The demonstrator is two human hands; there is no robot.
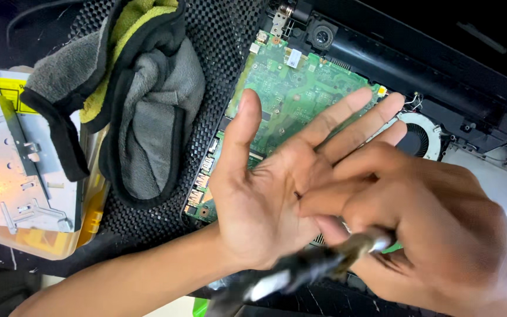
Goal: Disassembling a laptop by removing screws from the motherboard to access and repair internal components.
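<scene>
Head view: the left hand [274,188] lies palm up with its fingers spread and straight, above the green circuit board [283,88] of an opened laptop [441,64]. The right hand [418,229], at four o'clock from it, presses its fingertips [307,203] into that palm and is closed around a blurred brush-like tool [306,267], whose handle runs toward seven o'clock. A round cooling fan [421,138] sits at two o'clock from the palm. A grey, yellow and black cloth [142,100] lies at ten o'clock on a black woven mat [218,35], beside a metal bracket [13,170].
</scene>
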